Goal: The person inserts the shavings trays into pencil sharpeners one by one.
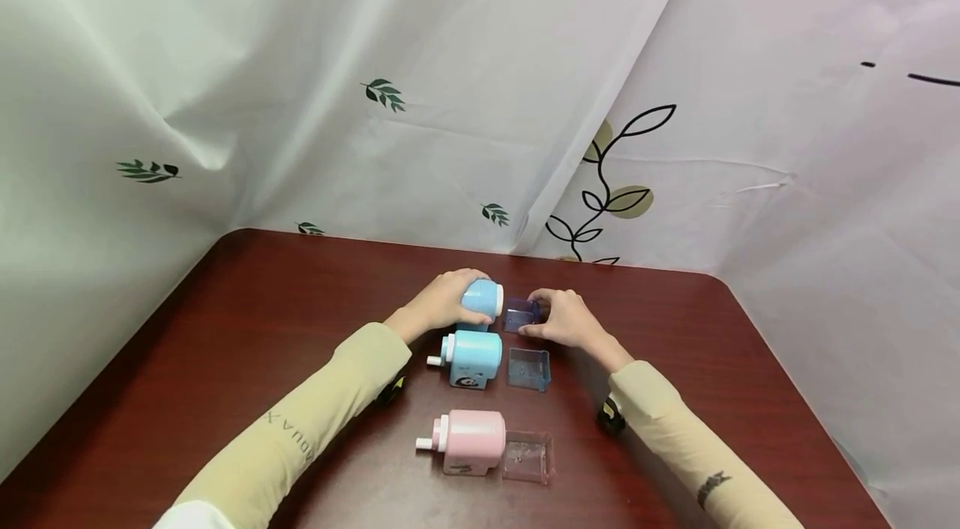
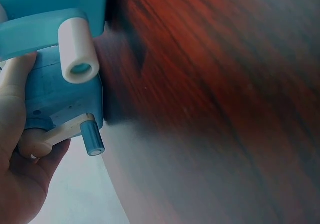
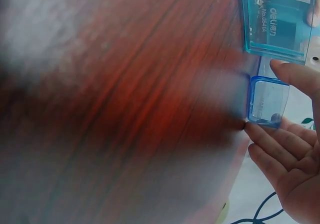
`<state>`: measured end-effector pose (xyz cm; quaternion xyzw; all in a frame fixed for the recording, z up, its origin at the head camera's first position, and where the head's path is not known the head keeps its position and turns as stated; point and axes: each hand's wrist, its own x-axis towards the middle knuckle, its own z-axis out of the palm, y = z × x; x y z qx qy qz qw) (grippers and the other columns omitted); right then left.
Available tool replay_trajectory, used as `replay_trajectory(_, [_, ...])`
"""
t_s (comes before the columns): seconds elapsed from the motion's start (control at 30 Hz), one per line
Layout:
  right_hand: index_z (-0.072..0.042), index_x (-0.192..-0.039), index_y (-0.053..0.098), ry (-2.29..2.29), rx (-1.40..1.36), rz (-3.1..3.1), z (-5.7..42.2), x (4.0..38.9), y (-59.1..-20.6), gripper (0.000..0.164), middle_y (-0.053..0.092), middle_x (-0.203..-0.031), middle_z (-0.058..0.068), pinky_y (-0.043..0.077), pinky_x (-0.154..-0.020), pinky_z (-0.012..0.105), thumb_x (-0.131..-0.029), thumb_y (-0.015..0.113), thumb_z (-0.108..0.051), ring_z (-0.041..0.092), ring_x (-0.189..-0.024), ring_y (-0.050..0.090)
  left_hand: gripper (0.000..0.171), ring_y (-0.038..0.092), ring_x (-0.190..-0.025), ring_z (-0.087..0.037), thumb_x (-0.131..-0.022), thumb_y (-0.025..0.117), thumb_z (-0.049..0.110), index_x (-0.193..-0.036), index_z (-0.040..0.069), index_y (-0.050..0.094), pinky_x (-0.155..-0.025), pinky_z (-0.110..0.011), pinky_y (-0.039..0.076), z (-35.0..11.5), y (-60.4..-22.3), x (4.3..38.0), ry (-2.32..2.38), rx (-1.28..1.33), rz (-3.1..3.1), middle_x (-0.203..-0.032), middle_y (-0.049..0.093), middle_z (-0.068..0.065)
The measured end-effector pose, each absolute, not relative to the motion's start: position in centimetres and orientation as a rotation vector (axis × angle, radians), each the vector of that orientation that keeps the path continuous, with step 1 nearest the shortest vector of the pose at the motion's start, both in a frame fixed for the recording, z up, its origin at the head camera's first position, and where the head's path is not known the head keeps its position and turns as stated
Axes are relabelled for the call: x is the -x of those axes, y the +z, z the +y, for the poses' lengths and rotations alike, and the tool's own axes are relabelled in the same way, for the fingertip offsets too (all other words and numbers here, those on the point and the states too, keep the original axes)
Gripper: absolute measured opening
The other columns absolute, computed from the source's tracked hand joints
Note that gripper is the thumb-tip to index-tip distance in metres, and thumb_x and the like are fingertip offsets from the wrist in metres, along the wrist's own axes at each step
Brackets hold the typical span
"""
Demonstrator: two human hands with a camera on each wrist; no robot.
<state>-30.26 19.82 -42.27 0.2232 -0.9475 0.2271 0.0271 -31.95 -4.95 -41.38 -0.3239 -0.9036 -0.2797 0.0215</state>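
Observation:
At the back, my left hand [image 1: 450, 300] grips a blue crank pencil sharpener [image 1: 482, 298]; its white crank with a blue knob [image 2: 92, 138] shows in the left wrist view. Just right of it, my right hand [image 1: 567, 319] holds a small transparent blue drawer [image 1: 519, 316] by its sides, thumb on the near side and fingers on the far side. In front stands a light blue sharpener [image 1: 477, 356] with a teal see-through drawer [image 1: 528, 369] beside it. Nearest is a pink sharpener [image 1: 474, 437], beside a clear pinkish drawer [image 1: 527, 460].
All of this stands on a dark red wood-grain table [image 1: 315, 287]. A white cloth [image 1: 420, 146] with leaf prints hangs behind the table's back edge. A dark blue cable [image 3: 262, 211] shows at the bottom of the right wrist view.

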Motion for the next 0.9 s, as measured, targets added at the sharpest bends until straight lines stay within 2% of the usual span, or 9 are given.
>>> replay_trajectory(0.9, [-0.005,-0.105,0.061,0.711,-0.798,-2.946,18.2,30.6,-41.8,0.054,0.067,-0.097,0.010,0.051,-0.078,0.036,-0.067,0.078,-0.038,0.013,-0.088,0.061,0.067,0.052,-0.091,-0.015,-0.071,0.075,0.041,-0.124,0.009,0.049,-0.080,-0.034,0.047,-5.2,-41.5,31.8,-0.880,1.013,-2.772,-0.113,0.057,-0.006])
